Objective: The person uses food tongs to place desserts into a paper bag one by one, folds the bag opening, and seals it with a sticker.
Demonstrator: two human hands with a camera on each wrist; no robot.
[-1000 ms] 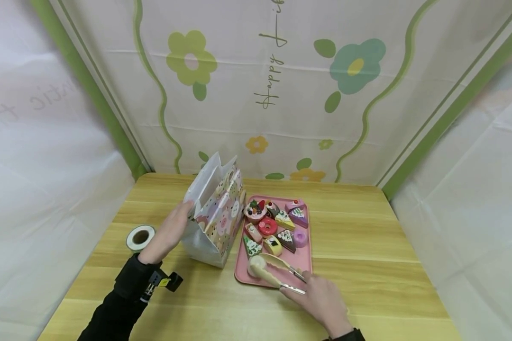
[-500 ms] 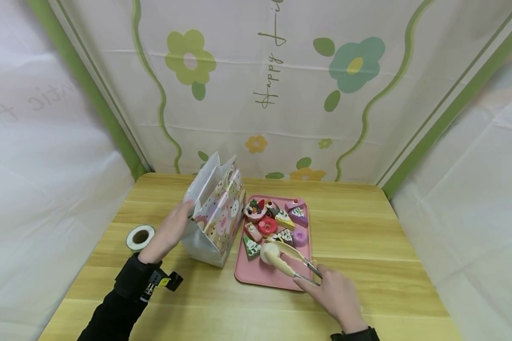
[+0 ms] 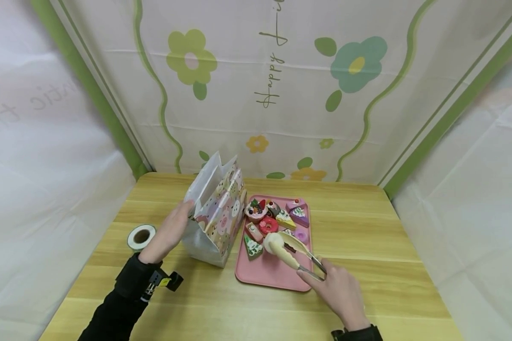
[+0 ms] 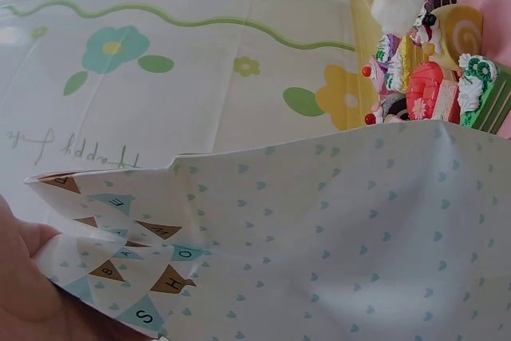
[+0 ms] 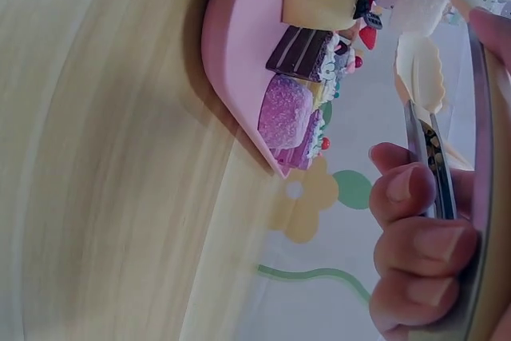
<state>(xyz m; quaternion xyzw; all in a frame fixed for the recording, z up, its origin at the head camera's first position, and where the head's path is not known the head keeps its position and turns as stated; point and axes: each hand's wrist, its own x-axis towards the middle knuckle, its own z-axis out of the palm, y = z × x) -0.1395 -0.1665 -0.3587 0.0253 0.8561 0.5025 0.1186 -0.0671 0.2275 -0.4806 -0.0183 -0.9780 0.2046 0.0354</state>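
Shifted since the earlier frames: one pair of tongs with cream scalloped tips and metal handles (image 3: 287,258), carried up and rightward over the tray, together with one rounded fuzzy white ball (image 5: 419,4). Right hand (image 3: 338,290): fingers curled round the metal handles, clasping them; ball at the far end, between the tips, well ahead of the fingers, over the middle of the pink rectangular tray (image 3: 260,274); its height above the tray hard to judge. Left hand (image 3: 170,232): unmoved, at the rim of one upright white paper bag with a cartoon-printed face (image 3: 222,208); fingertips hidden, so whether it pinches the rim or merely rests there I cannot tell. Obscured: one cream-yellow spiral cake roll (image 4: 461,36), lost behind the tongs from above but plain from both wrists; one dark layered cake wedge (image 5: 299,53), mostly covered in the head view; one purple ring-shaped doughnut (image 3: 301,234), partly screened. Cut off: the right sleeve, at the lower edge. Surroundings: one green cake wedge with white topping (image 3: 253,247), near the ball; one red ring-shaped doughnut (image 3: 268,225), just beyond; one white roll with a brown core (image 3: 131,240), beside the left wrist. Standing between left hand and tray: the bag.
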